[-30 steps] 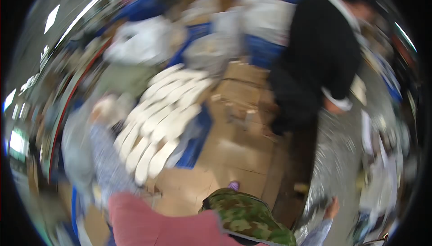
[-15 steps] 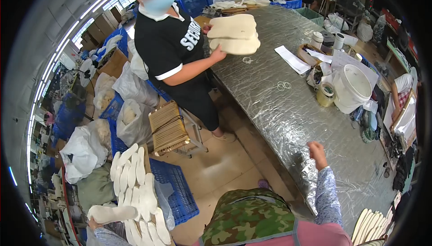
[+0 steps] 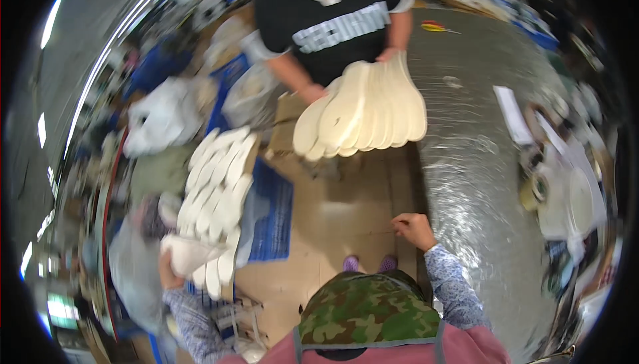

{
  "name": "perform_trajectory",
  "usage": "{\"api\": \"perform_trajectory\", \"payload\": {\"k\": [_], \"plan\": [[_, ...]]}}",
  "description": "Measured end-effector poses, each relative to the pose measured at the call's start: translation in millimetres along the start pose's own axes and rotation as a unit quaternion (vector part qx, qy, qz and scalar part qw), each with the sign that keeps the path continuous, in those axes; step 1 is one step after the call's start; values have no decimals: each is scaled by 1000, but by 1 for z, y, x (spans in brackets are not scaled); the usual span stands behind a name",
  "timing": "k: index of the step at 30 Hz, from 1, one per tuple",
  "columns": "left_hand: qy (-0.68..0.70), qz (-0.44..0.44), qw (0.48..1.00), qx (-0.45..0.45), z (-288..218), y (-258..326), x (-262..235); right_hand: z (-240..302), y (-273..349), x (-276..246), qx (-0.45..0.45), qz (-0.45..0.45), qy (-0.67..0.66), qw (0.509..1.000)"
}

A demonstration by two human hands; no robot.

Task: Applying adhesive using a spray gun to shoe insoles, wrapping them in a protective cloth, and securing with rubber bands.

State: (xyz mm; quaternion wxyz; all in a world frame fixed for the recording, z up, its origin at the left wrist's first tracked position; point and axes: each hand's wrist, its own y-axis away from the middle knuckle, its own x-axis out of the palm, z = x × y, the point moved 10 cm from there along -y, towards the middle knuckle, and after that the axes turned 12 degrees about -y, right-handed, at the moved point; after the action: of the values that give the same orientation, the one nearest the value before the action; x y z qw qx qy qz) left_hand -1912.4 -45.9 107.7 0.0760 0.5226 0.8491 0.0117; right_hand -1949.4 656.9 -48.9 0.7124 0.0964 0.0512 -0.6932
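Observation:
At the left, my left hand (image 3: pixel 170 272) grips a whitish insole (image 3: pixel 193 252), blurred by motion. It is beside overlapping rows of cream insoles (image 3: pixel 216 181). My right hand (image 3: pixel 414 229) hovers by the near edge of the metal-covered table (image 3: pixel 459 211), fingers curled together; anything inside them is hidden. Across from me, a person in a black shirt (image 3: pixel 339 24) holds a fanned stack of cream insoles (image 3: pixel 363 114) with both hands.
A blue crate (image 3: pixel 271 214) stands beside the insole rows. White plastic bags (image 3: pixel 163 116) lie farther left. On the table are a white paper (image 3: pixel 512 114), a tape roll (image 3: pixel 532 192), a white bucket (image 3: pixel 579 197) and a red-and-yellow tool (image 3: pixel 436 26).
My view has turned left. My right hand is now off the table's edge, fingers still curled. The insole in my left hand is now tilted. The other person's insoles are fanned out and hang lower.

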Motion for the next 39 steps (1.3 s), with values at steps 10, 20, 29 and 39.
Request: {"api": "perform_trajectory", "payload": {"k": [10,20,29,39], "plan": [[38,97,980,-167,93,162,182,14,-55,70,-163,68,155,972],[34,87,995,-31,76,90,186,-10,-79,52,-146,132,139,971],[-42,104,974,-195,57,85,50,-58,-62,2,-116,78,161,977],[-4,-139,978,-156,78,83,-18,-144,-49,9,-127,155,238,950]]}}
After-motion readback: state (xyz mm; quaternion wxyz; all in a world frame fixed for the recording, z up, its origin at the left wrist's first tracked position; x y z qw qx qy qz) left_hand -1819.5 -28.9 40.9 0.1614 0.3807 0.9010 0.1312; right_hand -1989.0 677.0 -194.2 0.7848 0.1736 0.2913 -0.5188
